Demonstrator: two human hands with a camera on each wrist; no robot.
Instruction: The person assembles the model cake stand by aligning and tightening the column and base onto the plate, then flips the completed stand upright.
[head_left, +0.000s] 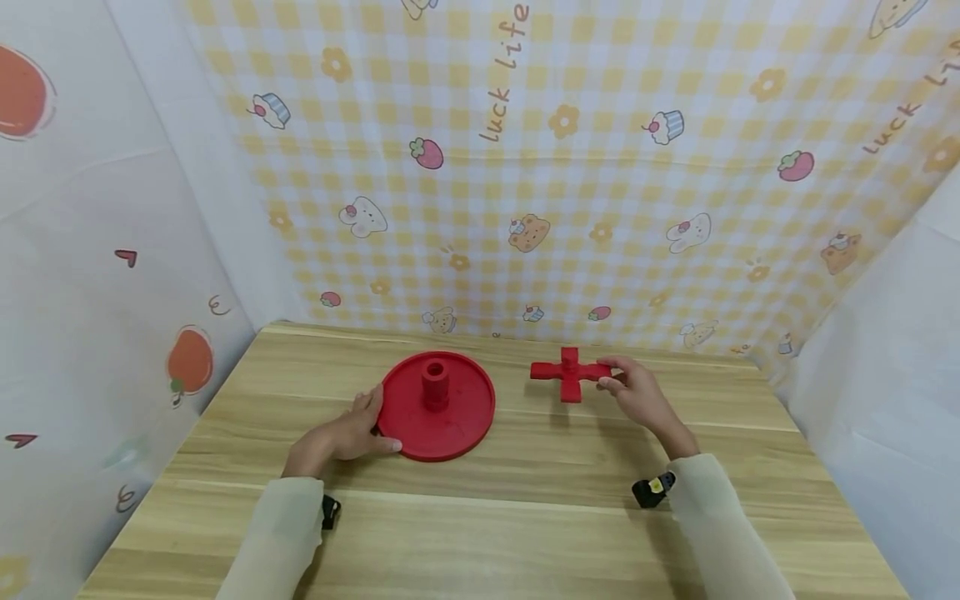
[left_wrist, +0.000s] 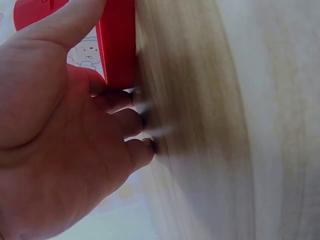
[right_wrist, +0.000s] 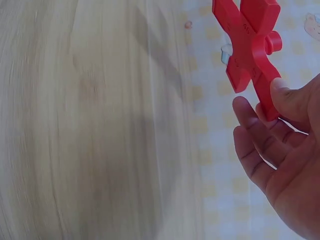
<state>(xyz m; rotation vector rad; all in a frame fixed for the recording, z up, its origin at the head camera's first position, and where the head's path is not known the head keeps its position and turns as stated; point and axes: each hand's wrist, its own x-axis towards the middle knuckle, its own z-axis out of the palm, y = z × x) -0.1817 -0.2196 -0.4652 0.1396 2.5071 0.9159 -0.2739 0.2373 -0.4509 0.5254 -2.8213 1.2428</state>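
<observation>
A red round base [head_left: 467,423] with a raised rim and an upright hollow post [head_left: 435,387] at its middle is on the wooden table. The left hand [head_left: 351,432] grips its left edge, thumb at the front side and fingers round the rim. In the left wrist view the side of the red base [left_wrist: 119,45] shows between thumb and fingers, with the lower fingers near the tabletop. The right hand [head_left: 639,398] pinches one arm of a red cross-shaped piece [head_left: 571,388] and holds it above the table. A short round stub [right_wrist: 273,43] sticks out from the cross's centre.
The wooden table [head_left: 480,542] runs back to a yellow checked cloth [head_left: 480,183] hung behind it. White cloths hang at the left [head_left: 112,250] and right [head_left: 892,350]. A black strap device [head_left: 651,492] is at the right wrist, another [head_left: 330,512] at the left.
</observation>
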